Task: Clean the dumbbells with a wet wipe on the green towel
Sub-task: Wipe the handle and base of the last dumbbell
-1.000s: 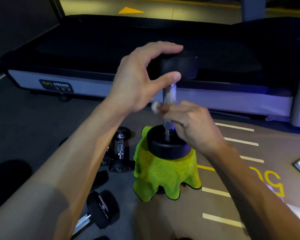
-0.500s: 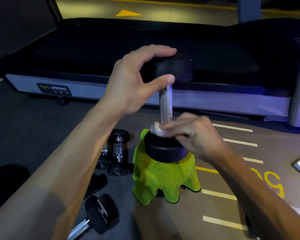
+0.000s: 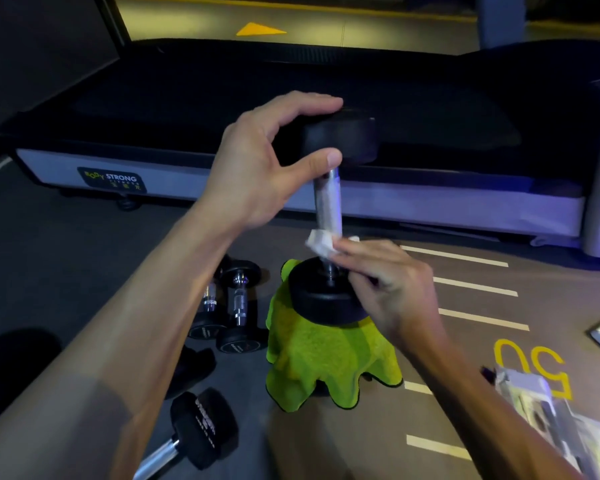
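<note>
The step in hand looks like wiping the chrome handle of the upright dumbbell (image 3: 329, 216), which stands on end on the green towel (image 3: 326, 358); the towel is draped over some low support on the floor that cannot be seen.

The left hand (image 3: 260, 168) reaches in from the left, its grip curled round the dumbbell's upper head: fingers lie over the top, the thumb presses the underside near the handle, steadying it upright. The right hand (image 3: 388, 282) comes from the lower right, wrist bent, its grip pinching the folded wet wipe (image 3: 321, 245) against the lowest part of the handle, just above the lower head.

By my judgement the handle's base and the lower head's top face are the spots being worked. The next move probably calls for sliding the wipe along the handle or round it while the left hand holds the weight from tipping off the towel.

Left of the towel, smaller dumbbells (image 3: 236, 306) lie on the floor, another (image 3: 191, 434) nearer the person.
</note>
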`<state>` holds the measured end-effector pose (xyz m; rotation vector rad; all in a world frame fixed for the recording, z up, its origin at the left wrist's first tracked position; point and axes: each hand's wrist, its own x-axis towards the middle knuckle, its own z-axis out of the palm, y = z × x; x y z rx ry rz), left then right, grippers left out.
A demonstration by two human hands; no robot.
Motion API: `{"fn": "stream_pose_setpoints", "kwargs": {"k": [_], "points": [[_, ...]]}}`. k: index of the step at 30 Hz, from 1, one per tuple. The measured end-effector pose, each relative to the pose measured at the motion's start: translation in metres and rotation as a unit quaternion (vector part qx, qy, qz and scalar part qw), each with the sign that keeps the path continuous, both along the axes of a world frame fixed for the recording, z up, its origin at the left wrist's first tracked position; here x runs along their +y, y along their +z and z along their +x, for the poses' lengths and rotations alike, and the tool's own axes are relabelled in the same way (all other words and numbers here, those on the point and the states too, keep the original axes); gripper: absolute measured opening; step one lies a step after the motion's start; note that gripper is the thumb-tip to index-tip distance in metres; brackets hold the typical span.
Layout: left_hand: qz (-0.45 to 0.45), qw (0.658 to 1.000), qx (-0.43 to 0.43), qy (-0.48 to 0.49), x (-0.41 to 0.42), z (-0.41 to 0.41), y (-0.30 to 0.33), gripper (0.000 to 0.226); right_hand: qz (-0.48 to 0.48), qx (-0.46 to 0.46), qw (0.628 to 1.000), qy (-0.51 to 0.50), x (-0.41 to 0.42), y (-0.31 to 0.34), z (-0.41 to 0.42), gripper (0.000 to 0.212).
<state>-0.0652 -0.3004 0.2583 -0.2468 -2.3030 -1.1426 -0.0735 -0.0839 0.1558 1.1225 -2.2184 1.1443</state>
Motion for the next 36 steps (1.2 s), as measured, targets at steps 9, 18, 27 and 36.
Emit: {"fn": "stream_pose_setpoints", "kwargs": {"k": [9,18,27,36], "points": [[0.005,1.000,-0.001,-0.008,0.000,0.006,0.000,0.048,-0.049,-0.070,0.995,-0.057,-0.020,0.008,-0.003,0.039],[0.009,1.000,0.008,-0.001,0.010,0.008,-0.001,0.049,-0.077,-0.044,0.994,-0.061,-0.018,0.022,-0.009,0.021],[0.008,1.000,0.009,0.013,0.011,0.007,-0.001,0.049,0.032,-0.179,0.983,-0.025,-0.005,0.008,0.000,0.009],[0.010,1.000,0.012,0.005,0.018,0.008,0.000,0.049,0.122,-0.142,0.981,-0.044,-0.013,0.025,-0.008,0.007]]}}
